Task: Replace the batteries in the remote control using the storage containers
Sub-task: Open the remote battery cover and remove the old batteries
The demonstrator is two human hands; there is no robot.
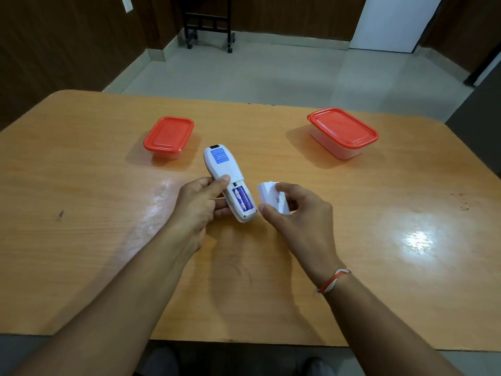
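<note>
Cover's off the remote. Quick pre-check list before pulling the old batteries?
1. Cover fully off, held in right hand: ok.
2. Remote steady in left hand grip, compartment facing up: ok.
3. Batteries exposed and reachable: ok.
4. Right hand free to pull them: not ok, cover needs setting down.
5. Left box and right box open: not ok, both lids on.
6. Which box holds the new cells: cannot tell.

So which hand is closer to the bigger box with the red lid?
Right. The right hand is below the larger clear plastic box with the red lid, slightly left; the left hand is farther left, holding the white remote control.
</note>
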